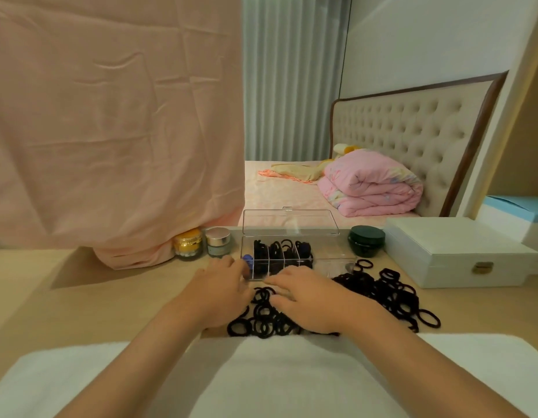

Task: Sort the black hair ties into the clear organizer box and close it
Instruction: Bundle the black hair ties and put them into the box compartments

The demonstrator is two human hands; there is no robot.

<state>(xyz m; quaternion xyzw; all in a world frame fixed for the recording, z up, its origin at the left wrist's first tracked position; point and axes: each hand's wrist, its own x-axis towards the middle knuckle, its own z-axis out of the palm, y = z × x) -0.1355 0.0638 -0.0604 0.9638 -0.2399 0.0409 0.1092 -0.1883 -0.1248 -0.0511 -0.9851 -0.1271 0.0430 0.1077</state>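
Both arms are uncovered along all that shows. The left forearm (141, 354) is bare up to the wrist and ends in the left grip (219, 297), whose fingertips are blurred. The right forearm (412, 357) is likewise bare to the wrist, and the right grip (310, 300) shows plain, slender fingers and a rounded thumb. Low in the view a white fabric (276, 381) with a soft, slightly napped surface spreads beneath and between the arms; whether it is a garment worn by the person cannot be told.
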